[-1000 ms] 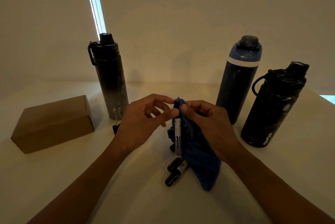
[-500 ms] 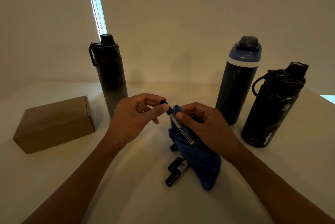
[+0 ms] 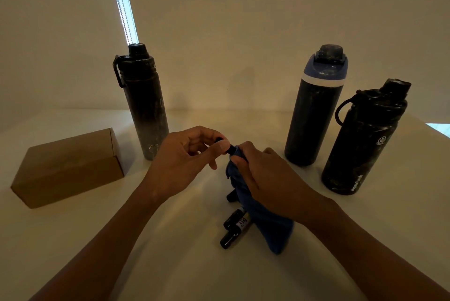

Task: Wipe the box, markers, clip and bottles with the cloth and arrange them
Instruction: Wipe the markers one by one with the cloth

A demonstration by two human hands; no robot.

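Observation:
My left hand pinches the black cap end of a marker above the table's middle. My right hand grips the blue cloth wrapped round the rest of that marker, so its barrel is hidden. The cloth hangs down to the table. Two more markers lie on the table just left of the cloth's lower end. A brown cardboard box sits at the left. A tall black bottle stands behind the box. The clip is hidden behind my left hand.
A dark bottle with a blue lid and a black bottle with a loop handle stand at the right. The pale table meets a wall at the back, where a bright window strip shows.
The marker went from hanging upright to tilted, and now the cloth in my right hand covers its barrel. My left hand stays at the cap end.

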